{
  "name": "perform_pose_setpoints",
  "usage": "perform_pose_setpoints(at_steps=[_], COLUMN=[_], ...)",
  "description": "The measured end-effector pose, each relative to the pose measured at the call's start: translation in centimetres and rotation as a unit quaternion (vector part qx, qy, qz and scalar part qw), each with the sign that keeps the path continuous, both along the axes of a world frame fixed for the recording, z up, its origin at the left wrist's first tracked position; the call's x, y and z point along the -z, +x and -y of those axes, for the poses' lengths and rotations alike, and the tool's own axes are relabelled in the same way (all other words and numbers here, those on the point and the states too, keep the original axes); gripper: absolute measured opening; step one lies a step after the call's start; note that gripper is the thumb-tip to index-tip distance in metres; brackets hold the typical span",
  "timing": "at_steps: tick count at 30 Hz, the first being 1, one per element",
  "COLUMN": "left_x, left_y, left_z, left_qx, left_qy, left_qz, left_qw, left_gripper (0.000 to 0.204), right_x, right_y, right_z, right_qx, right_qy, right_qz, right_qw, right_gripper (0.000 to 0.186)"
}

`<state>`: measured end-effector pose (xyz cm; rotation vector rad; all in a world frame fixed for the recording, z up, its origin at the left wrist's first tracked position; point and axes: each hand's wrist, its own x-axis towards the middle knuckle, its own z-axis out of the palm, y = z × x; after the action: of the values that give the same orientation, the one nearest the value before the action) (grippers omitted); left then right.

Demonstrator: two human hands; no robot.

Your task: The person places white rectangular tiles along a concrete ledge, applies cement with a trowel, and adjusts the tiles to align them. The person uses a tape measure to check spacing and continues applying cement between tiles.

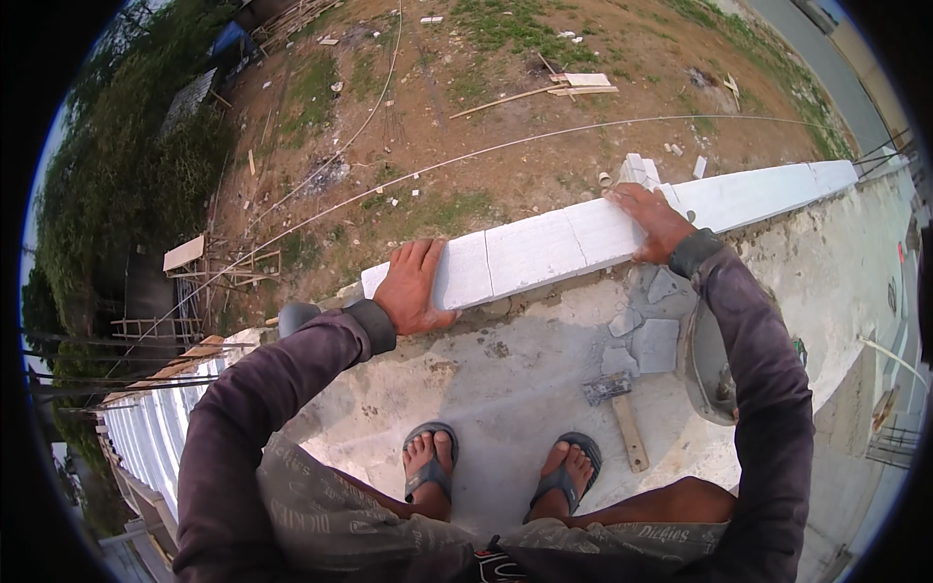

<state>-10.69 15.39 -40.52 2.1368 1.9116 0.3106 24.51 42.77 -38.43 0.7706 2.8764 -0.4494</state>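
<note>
A row of white lightweight blocks (530,251) runs along the far edge of a concrete slab, with thin joints between them. My left hand (413,289) grips the row near its left end, thumb on the near face and fingers over the top. Farther right, my right hand (653,216) clasps another block in the same way, its fingers reaching toward the far side. Just beyond that hand, small white block pieces (639,170) stick up. On the slab near my right foot lies a hammer (622,416) with a wooden handle and a dark, mortar-crusted head.
Broken grey slabs (656,345) lie beside a mortar bucket (714,374), which my right forearm partly covers. My sandalled feet (431,462) stand on the slab. Past the blocks, the ground (466,58) lies lower, crossed by a cable (505,144). Rebar (68,364) juts at left.
</note>
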Motion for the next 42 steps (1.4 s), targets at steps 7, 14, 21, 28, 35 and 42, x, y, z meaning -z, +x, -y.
perform_pose_setpoints(at_steps=[7, 14, 21, 28, 35, 42], left_x=[0.0, -0.2, 0.9, 2.7, 1.6, -1.7], left_y=[-0.1, 2.7, 6.6, 7.8, 7.4, 5.3], left_z=[0.0, -0.6, -1.3, -1.1, -0.6, -0.8], left_qx=[0.001, 0.020, -0.011, -0.057, -0.036, -0.038], left_qy=[-0.010, -0.009, 0.032, 0.080, 0.029, 0.027], left_qz=[-0.017, -0.081, -0.076, -0.072, -0.062, -0.024], left_qw=[1.000, 0.996, 0.997, 0.993, 0.997, 0.999], left_gripper=[0.114, 0.101, 0.091, 0.094, 0.094, 0.097], right_x=[-0.4, -1.4, -1.2, -0.6, -1.9, -2.8], right_y=[-0.3, -0.6, -0.9, -1.0, -1.4, -0.4], right_z=[0.2, 1.0, 0.9, 0.3, 0.9, 2.0], right_qx=[0.013, 0.042, 0.059, 0.050, 0.068, 0.133], right_qy=[-0.012, 0.002, -0.015, -0.007, -0.018, 0.024], right_qz=[0.039, 0.079, 0.096, 0.105, 0.097, -0.138], right_qw=[0.999, 0.996, 0.993, 0.993, 0.993, 0.981], right_gripper=[0.112, 0.115, 0.116, 0.129, 0.125, 0.063])
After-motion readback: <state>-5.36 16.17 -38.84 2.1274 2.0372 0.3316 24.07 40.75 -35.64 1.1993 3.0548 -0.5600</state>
